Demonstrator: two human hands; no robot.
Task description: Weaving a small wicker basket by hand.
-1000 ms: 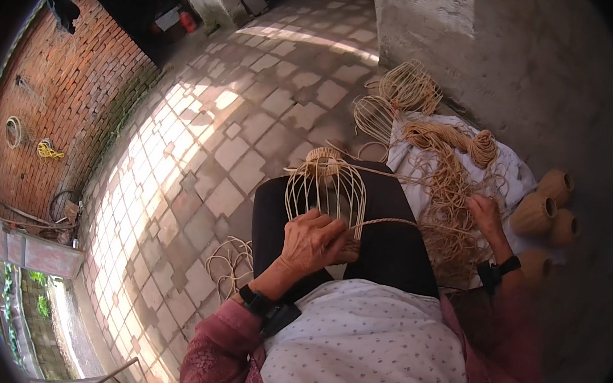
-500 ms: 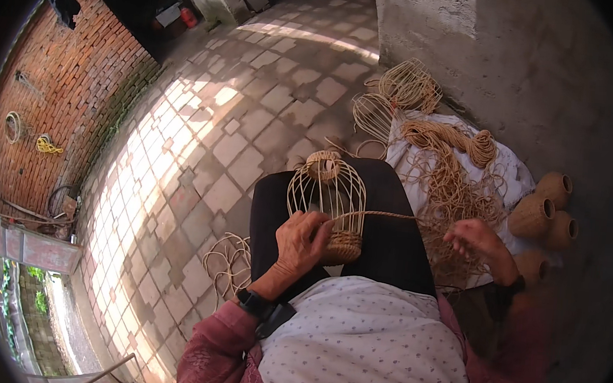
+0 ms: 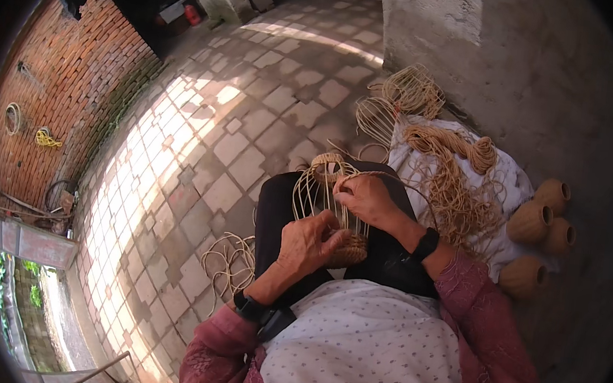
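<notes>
Basket (image 3: 350,252), one, under two hands (image 3: 305,244)

The left hand (image 3: 308,243) hides part of the basket (image 3: 350,251), and the right hand (image 3: 370,199) covers some ribs; from here I can't make out its fingertips' hold on the cord (image 3: 417,190). The red thing (image 3: 192,14) at upper left is too small to tell; the white shirt (image 3: 366,343) runs off the lower edge.

Strong daylight bleaches a curved band of paved floor (image 3: 137,169) on the left; the grey wall (image 3: 549,89) on the right sits mostly in dim shade. Fisheye distortion bows the brick wall (image 3: 76,76), and black vignetting swallows the corners.
</notes>
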